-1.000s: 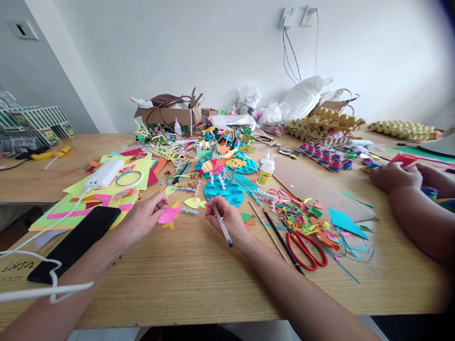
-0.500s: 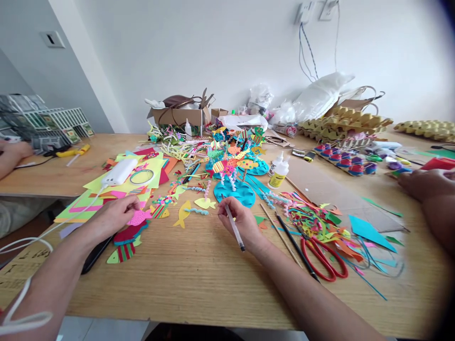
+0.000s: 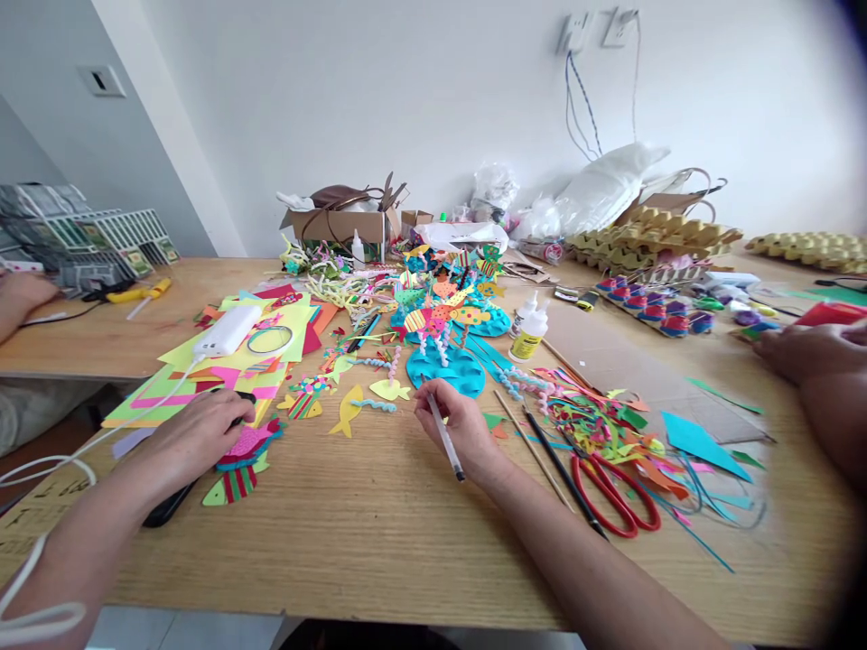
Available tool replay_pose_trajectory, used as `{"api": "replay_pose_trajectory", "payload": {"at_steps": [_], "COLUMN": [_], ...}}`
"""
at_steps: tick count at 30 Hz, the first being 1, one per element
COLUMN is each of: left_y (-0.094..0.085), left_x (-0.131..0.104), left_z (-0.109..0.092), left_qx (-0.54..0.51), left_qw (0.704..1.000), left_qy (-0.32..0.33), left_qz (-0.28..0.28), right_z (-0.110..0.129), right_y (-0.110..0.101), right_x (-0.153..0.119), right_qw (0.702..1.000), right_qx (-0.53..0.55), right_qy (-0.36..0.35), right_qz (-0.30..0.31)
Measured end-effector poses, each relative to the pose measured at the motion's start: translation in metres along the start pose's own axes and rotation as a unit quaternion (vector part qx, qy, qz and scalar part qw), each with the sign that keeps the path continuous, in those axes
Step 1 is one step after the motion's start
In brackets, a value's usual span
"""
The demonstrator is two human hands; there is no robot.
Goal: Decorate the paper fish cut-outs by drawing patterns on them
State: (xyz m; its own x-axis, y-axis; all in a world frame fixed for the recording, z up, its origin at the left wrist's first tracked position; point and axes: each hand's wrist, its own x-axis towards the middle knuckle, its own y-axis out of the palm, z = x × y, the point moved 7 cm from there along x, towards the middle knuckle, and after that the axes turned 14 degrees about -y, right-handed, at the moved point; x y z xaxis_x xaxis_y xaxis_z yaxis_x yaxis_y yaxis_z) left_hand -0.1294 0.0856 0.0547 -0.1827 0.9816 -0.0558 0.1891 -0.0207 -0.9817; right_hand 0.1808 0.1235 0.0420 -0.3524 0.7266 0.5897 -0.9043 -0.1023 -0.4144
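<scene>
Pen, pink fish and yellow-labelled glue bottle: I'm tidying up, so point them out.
Pen (image 3: 448, 442): head view, on the barrel.
Pink fish (image 3: 244, 443): head view, on the body.
Glue bottle (image 3: 526, 346): head view, on the label.

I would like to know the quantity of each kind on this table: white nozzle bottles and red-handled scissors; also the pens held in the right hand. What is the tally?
White nozzle bottles: 3
Red-handled scissors: 1 pair
Pen held in the right hand: 1
Total: 5

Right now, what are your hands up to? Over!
Right hand: holding pen. Left hand: by pink fish, grip unclear. Phone partly hidden behind left hand.
</scene>
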Motion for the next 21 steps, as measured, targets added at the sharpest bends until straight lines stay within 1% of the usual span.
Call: {"api": "replay_pose_trajectory", "payload": {"at_steps": [2, 4, 5, 9, 13, 17, 21], "left_y": [-0.004, -0.004, -0.002, 0.011, 0.021, 0.035, 0.05], "left_x": [-0.002, -0.004, -0.006, -0.008, -0.008, -0.008, -0.008], "left_z": [-0.011, -0.03, -0.043, -0.1, -0.15, -0.188, -0.218], "left_qx": [0.007, 0.007, 0.006, -0.001, 0.003, 0.017, 0.019], "left_qw": [0.999, 0.998, 0.997, 0.988, 0.978, 0.968, 0.959], "left_qy": [0.02, 0.05, 0.069, 0.15, 0.209, 0.25, 0.277], "left_qz": [-0.028, -0.045, -0.044, -0.02, -0.001, 0.027, 0.051], "right_z": [0.001, 0.002, 0.002, 0.003, 0.001, 0.003, 0.008], "right_y": [-0.004, -0.01, -0.014, -0.03, -0.044, -0.06, -0.077], "right_x": [0.0, 0.001, 0.001, 0.002, 0.003, 0.005, 0.008], "right_qw": [1.0, 0.999, 0.998, 0.99, 0.982, 0.972, 0.96], "right_qx": [-0.006, -0.003, 0.002, 0.013, 0.029, 0.039, 0.055], "right_qy": [0.006, 0.014, 0.016, 0.011, 0.014, -0.003, -0.019], "right_qz": [-0.018, -0.046, -0.063, -0.137, -0.187, -0.233, -0.273]}}
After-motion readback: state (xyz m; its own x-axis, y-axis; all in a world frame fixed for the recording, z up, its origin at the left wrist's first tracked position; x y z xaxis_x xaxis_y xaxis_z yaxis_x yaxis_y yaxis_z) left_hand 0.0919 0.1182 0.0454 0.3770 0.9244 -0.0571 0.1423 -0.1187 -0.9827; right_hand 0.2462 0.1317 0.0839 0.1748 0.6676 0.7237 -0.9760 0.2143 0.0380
